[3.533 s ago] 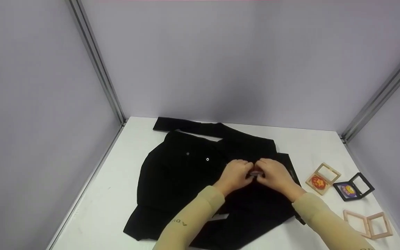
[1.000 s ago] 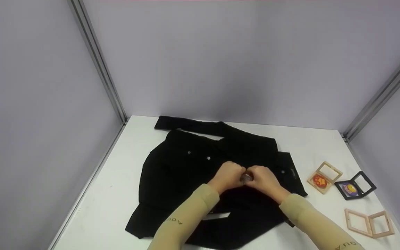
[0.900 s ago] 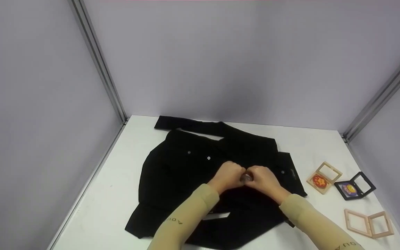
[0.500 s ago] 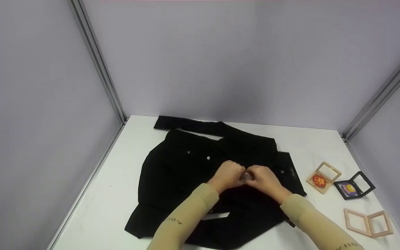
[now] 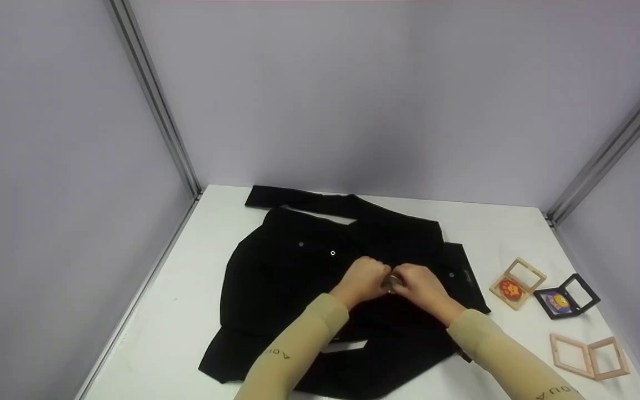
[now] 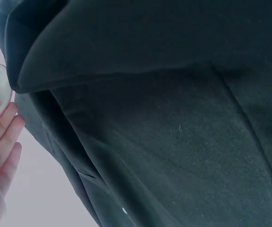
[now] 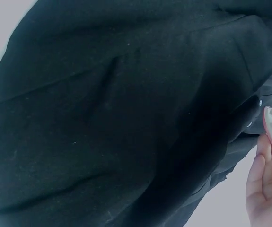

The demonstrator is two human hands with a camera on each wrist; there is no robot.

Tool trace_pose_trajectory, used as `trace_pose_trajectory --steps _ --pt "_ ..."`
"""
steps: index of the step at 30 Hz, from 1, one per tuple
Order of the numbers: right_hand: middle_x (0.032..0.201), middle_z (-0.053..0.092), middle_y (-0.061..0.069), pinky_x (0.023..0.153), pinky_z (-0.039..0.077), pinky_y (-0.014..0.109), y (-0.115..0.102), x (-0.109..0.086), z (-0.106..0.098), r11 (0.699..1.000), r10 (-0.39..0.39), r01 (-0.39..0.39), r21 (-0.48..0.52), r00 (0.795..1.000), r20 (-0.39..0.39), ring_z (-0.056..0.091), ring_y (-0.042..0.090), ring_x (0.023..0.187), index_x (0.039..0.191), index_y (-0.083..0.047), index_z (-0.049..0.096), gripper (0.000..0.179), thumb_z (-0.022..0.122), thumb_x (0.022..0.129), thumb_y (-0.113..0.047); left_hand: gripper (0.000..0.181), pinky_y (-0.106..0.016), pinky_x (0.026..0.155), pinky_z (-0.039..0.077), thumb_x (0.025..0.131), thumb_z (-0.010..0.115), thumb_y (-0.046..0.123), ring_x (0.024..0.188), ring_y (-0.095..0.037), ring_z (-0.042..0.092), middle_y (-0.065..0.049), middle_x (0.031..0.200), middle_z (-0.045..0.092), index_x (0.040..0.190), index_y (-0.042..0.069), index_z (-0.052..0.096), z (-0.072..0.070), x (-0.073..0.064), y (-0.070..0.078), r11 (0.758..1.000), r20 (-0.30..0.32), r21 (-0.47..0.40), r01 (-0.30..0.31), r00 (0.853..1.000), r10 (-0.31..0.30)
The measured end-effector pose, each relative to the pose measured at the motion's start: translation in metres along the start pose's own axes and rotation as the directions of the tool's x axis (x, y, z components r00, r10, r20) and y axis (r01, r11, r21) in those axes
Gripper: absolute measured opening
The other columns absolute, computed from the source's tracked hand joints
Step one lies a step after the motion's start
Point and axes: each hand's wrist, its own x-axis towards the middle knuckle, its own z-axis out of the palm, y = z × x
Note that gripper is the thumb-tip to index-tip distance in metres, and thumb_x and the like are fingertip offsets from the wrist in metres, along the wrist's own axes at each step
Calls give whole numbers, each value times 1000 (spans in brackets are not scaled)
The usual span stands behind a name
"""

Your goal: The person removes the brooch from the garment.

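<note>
Both hands meet over the right half of a black long-sleeved garment (image 5: pixel 275 278) with small round buttons, spread on the white table. The left hand (image 5: pixel 361 280) and right hand (image 5: pixel 421 291) pinch a small round badge (image 5: pixel 392 283) between thumbs and curled fingers. In the left wrist view the badge (image 6: pixel 3 85) shows a white back with a pinkish-red rim, a thumb over it, right at a fold of black cloth. From the right wrist, the badge (image 7: pixel 271 126) appears tilted at the right edge, fingers beneath it. Most of the badge is hidden by the fingers in the head view.
To the right stand a wooden hinged frame (image 5: pixel 526 274) with a red-orange round badge, a black hinged case (image 5: pixel 576 294) with a purple-yellow one, and a light wooden hinged frame (image 5: pixel 589 358) with two see-through openings. Grey walls (image 5: pixel 353 100) enclose the table (image 5: pixel 159 328).
Since the oldest frame, both hands have shifted slightly left and toward the person with the badge, and the garment's right edge has spread out. Over the last second they stay nearly still.
</note>
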Motion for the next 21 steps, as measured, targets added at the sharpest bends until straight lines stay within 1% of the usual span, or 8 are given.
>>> trace_pose_trajectory --steps 3,6,9,13,16,21 --pt "80 70 3 66 55 34 1 1 1 1000 13 -13 8 1000 -2 61 14 69 89 -8 74 7 81 88 -7 27 -30 68 56 89 80 38 62 -14 66 5 69 71 74 18 69 0 0 -1 1000 -1 -3 5 1000 -5" --pt "80 69 3 66 55 35 1 2 0 1000 -4 4 -2 1000 3 61 14 69 90 -8 74 8 82 88 -9 26 -31 69 57 89 81 39 65 -15 69 5 71 73 76 18 71 -1 -1 -1 1000 12 -8 18 1000 -18" --pt "81 68 2 67 55 35 3 3 -2 999 -35 35 -18 999 12 61 14 70 92 -9 72 13 84 85 -11 21 -30 72 58 88 81 34 68 -16 71 5 74 74 79 18 72 -2 -2 -1 1000 32 -13 28 999 -28" --pt "81 66 1 66 55 35 5 5 -6 999 -46 47 -23 998 34 60 14 71 92 -11 68 20 82 80 -5 14 -31 74 58 86 82 27 71 -16 72 5 77 76 82 18 73 -2 -4 -3 998 59 -32 48 997 -47" --pt "79 64 0 65 53 34 5 5 -8 1000 -11 12 -10 998 56 58 14 70 89 -11 67 20 79 78 -1 12 -30 74 58 85 83 24 71 -16 72 5 76 76 80 18 73 -3 -4 -3 997 72 -46 57 996 -54" --pt "77 64 0 65 52 34 4 6 -10 997 80 -81 10 991 106 56 13 68 84 -11 68 12 78 80 -4 13 -28 69 54 86 81 21 67 -14 68 6 74 74 77 18 72 -3 -2 -2 997 78 -59 46 996 -42"
